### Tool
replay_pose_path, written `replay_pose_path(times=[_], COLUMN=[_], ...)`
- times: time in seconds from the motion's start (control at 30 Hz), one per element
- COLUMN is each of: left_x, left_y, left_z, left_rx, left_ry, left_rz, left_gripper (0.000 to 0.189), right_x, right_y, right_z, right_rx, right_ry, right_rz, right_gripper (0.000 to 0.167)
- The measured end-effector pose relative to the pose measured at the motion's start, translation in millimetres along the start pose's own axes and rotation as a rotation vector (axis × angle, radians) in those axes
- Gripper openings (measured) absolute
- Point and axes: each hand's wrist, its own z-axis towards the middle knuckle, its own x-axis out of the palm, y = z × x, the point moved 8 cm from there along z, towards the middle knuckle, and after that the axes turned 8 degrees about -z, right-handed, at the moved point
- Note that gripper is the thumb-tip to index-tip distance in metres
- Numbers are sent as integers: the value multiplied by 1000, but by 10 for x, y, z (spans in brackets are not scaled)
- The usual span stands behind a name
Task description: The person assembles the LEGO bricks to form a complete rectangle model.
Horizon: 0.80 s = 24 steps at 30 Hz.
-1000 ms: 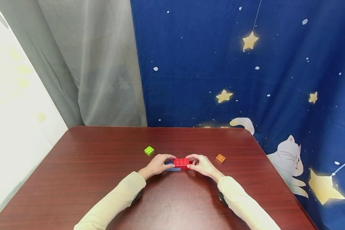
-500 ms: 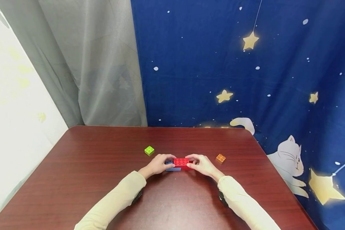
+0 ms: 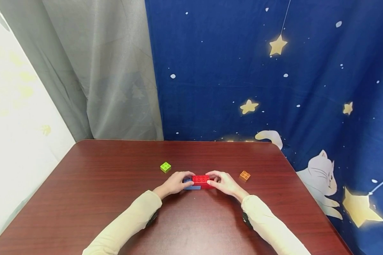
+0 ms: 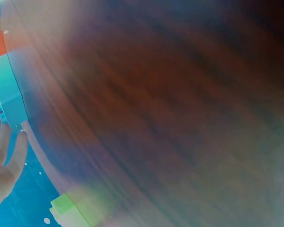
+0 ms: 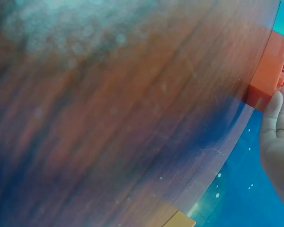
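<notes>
In the head view a red building brick (image 3: pixel 200 179) with two rows of studs lies across a blue brick (image 3: pixel 192 188) and a lower red brick (image 3: pixel 206 187), which sit end to end on the table. My left hand (image 3: pixel 175 181) pinches the upper brick's left end between thumb and fingers. At the opposite end my right hand (image 3: pixel 224 182) grips it the same way. The left wrist view shows the blue brick's side (image 4: pixel 9 90) close by the left fingers (image 4: pixel 20 149). From the right wrist, the lower red brick (image 5: pixel 270 66) appears right at the right fingertips.
A small lime green brick (image 3: pixel 165 167) lies beyond the left hand, and a small orange brick (image 3: pixel 244 176) is to the right of the right hand. Dark red wooden table (image 3: pixel 115 159) underneath; a blue star-patterned curtain (image 3: pixel 210 71) hangs behind its far edge.
Hardly anything differs: both hands keep their hold on the upper red brick, which has shifted very slightly to the left.
</notes>
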Motion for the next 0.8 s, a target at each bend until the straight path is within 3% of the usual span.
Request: replay_pose_path(times=[0.8], left_x=[-10], left_y=[2], left_z=[36], left_rx=[-41], left_ry=[13], left_rz=[-17], left_gripper=[28], right_x=[-5], right_y=[12], right_z=[2], right_rx=[-6], right_ry=[2], right_rz=[-27], right_gripper=[30])
